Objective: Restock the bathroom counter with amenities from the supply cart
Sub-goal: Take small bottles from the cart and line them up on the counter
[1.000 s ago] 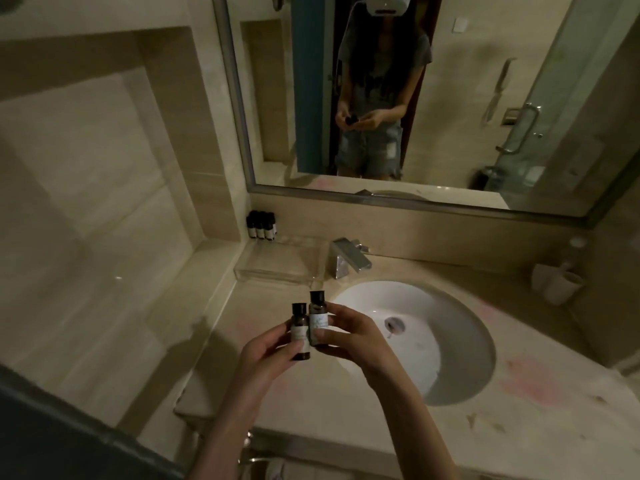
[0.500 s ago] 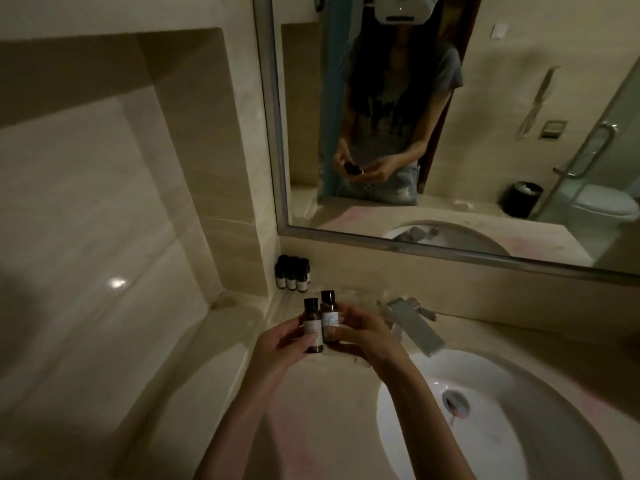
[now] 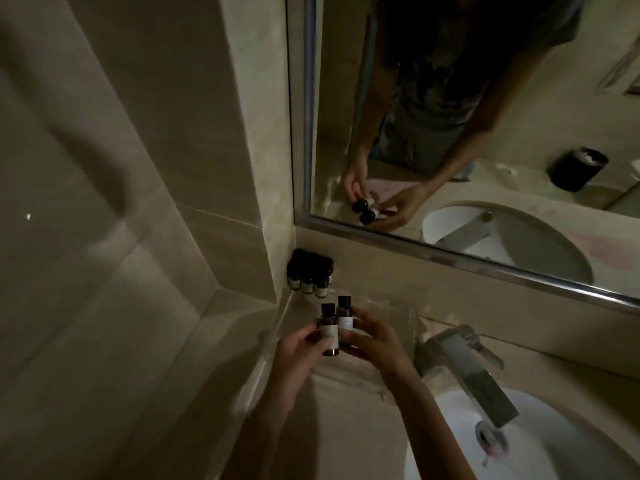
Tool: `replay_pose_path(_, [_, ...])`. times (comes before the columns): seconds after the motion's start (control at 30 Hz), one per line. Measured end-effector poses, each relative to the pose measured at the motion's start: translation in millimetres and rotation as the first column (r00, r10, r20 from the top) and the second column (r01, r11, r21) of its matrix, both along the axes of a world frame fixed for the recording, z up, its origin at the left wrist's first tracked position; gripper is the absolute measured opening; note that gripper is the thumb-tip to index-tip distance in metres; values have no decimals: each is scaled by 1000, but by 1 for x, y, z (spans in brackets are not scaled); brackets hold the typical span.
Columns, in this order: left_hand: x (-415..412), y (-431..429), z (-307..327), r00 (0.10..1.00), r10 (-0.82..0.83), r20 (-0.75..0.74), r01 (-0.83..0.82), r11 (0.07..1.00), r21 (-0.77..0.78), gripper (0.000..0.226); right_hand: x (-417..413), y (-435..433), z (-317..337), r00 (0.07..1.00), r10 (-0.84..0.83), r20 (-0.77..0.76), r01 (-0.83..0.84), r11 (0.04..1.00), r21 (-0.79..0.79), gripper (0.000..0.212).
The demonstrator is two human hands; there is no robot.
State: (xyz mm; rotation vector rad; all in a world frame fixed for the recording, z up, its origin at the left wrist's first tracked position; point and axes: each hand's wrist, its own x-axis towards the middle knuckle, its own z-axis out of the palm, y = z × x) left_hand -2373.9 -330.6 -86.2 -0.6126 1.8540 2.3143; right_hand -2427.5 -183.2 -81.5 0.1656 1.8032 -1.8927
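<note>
The left hand [image 3: 295, 353] pinches the near bottle [image 3: 329, 333], the right hand [image 3: 375, 344] the far bottle [image 3: 345, 318], both upright over the table [image 3: 334, 422], probably to stand them beside the corner bottles [image 3: 310, 276] far left.

Counter [image 3: 346, 431] carries cornered dark bottles [image 3: 310, 274] and, seemingly, a clear tray [image 3: 394, 317].

Between the fingers [image 3: 367, 328], two dark glossy bottles [image 3: 331, 348] with matt pale paper labels [image 3: 328, 330]. Just beyond the fingers, a clear glossy plastic tray [image 3: 403, 318] on a polished stone counter [image 3: 329, 427]. Right of the fingers, a brushed metal tap [image 3: 467, 368] over a smooth, shiny white basin [image 3: 554, 431].
</note>
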Motion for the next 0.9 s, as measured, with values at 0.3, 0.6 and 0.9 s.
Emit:
replay_pose_path(0.3, [-31, 0, -53, 989, 141, 47, -144, 988, 61, 47, -33, -9, -50, 995, -63, -75, 63, 998, -9, 40])
replay_pose_path(0.6, [-32, -1, -65, 994, 108, 23, -109, 994, 23, 39, -44, -19, -71, 902, -240, -359, 270, 962, 33, 35])
replay_pose_path(0.9, [-34, -4, -60, 996, 94, 4, -94, 996, -2, 36, -69, -40, -77, 756, -188, -627, 421, 873, 245, 37])
